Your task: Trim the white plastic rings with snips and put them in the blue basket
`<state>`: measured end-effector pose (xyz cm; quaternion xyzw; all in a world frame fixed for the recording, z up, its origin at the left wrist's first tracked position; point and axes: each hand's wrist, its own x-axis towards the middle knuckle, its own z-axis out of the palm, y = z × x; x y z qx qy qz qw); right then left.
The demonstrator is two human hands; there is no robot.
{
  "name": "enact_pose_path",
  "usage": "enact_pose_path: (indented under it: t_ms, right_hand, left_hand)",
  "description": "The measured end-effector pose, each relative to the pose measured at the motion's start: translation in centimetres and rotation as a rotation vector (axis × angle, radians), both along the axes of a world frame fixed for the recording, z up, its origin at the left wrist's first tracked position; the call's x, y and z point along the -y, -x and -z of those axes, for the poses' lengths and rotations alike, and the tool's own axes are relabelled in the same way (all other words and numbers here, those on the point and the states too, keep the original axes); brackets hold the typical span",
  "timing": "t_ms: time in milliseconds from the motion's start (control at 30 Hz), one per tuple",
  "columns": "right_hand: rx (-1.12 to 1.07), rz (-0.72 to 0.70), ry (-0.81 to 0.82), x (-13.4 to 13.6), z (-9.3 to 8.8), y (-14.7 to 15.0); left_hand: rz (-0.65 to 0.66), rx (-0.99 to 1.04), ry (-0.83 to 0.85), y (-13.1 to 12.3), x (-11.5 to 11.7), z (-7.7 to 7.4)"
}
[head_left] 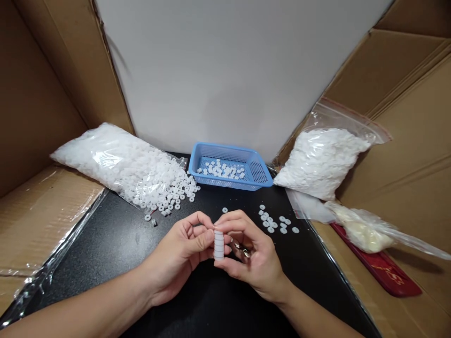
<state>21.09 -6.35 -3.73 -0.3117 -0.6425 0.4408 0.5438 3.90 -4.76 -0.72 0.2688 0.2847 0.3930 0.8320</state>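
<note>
Between both hands stands an upright stack of white plastic rings [219, 245], in the middle of the view. My left hand [192, 244] pinches the stack from the left, its thumb near the top. With the thumb below and fingers on top, my right hand [252, 253] grips the same stack. A small gold-coloured metal object [243, 249] shows at the fingers of my right hand; its kind is unclear. Just beyond my fingertips a single white ring [224, 210] lies on the black table [211, 310]. More loose white rings [269, 220] lie to the right.
A blue perforated basket [230, 184] with small white pieces stands behind the hands. At left, an open plastic bag [116, 155] spills white rings. Another bag of white pieces [320, 159] leans right, by a knotted bag [366, 234] and a red flat object [394, 277]. Cardboard walls flank both sides.
</note>
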Motion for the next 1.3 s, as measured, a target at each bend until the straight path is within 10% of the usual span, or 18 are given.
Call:
enact_pose_path:
  t_ms: [1300]
  right_hand:
    - [-0.058, -0.076, 0.17, 0.24, 0.17, -0.37]
  left_hand:
    - [0.077, -0.042, -0.201, 0.2, -0.06, -0.38]
